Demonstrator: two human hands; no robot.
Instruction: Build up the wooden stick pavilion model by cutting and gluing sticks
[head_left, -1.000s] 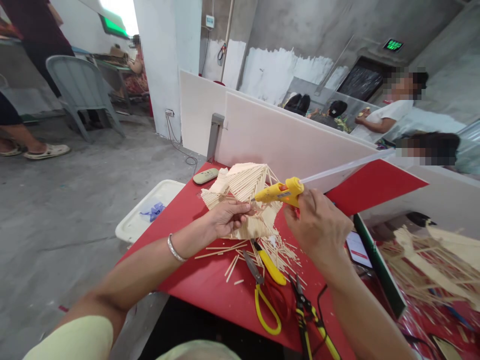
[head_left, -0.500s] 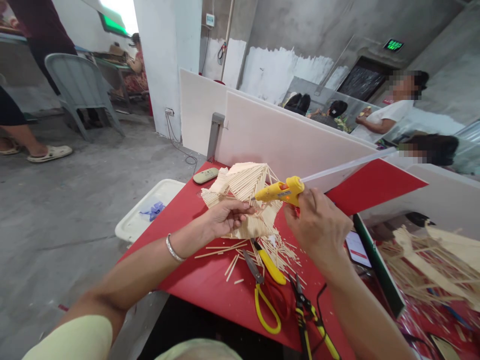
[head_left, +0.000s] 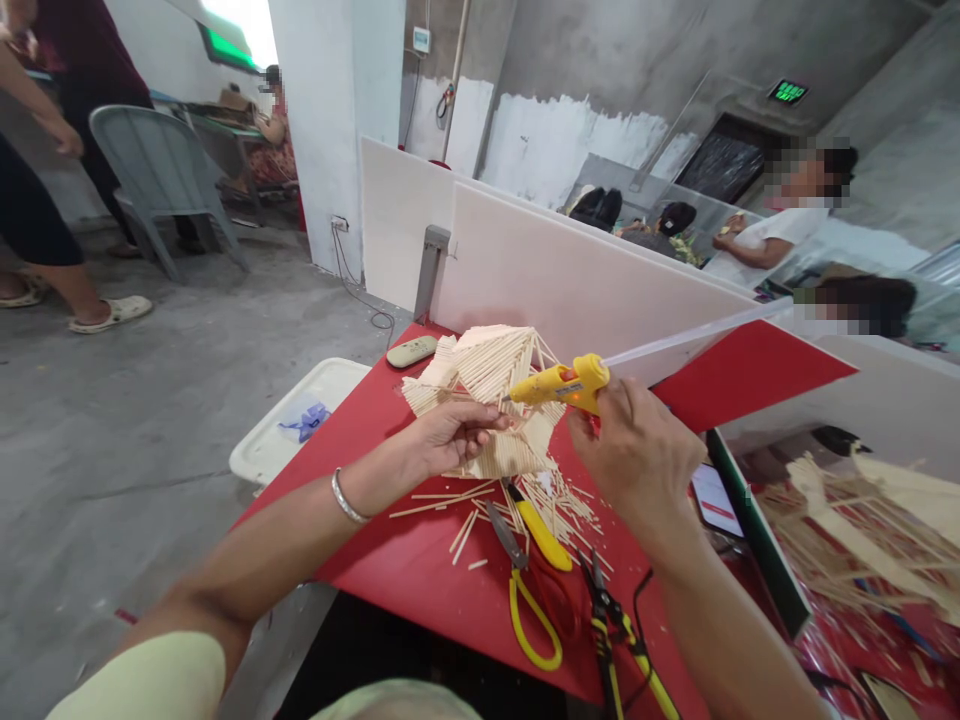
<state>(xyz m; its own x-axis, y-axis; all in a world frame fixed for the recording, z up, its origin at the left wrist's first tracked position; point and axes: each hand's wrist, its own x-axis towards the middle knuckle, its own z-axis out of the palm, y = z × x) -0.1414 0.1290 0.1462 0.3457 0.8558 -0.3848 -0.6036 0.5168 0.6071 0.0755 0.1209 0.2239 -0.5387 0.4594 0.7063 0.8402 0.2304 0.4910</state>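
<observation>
My right hand (head_left: 637, 440) is wrapped around the handle of a yellow hot glue gun (head_left: 559, 383) with a long clear glue stick (head_left: 690, 335) out of its back. The gun's nozzle points left, right at the fingertips of my left hand (head_left: 461, 432). Those fingers are closed in a pinch; whatever is between them is too small to make out. Just behind both hands stands a model of thin wooden sticks (head_left: 487, 362) with slanted, roof-like panels, its middle partly hidden by my left hand. Loose sticks (head_left: 559, 510) lie scattered in front of it.
On the red table (head_left: 405, 545) lie yellow-handled scissors (head_left: 529, 610), a yellow-handled cutter (head_left: 544, 530), pliers (head_left: 615, 630) and an oval case (head_left: 411, 350). A phone (head_left: 716, 497) is to the right. White boards (head_left: 585, 250) rise behind; a white bin (head_left: 300, 410) stands left.
My hands and the glue gun stay almost in place. At the far left, a person has shifted a little to the right, and an arm has come into view there.
</observation>
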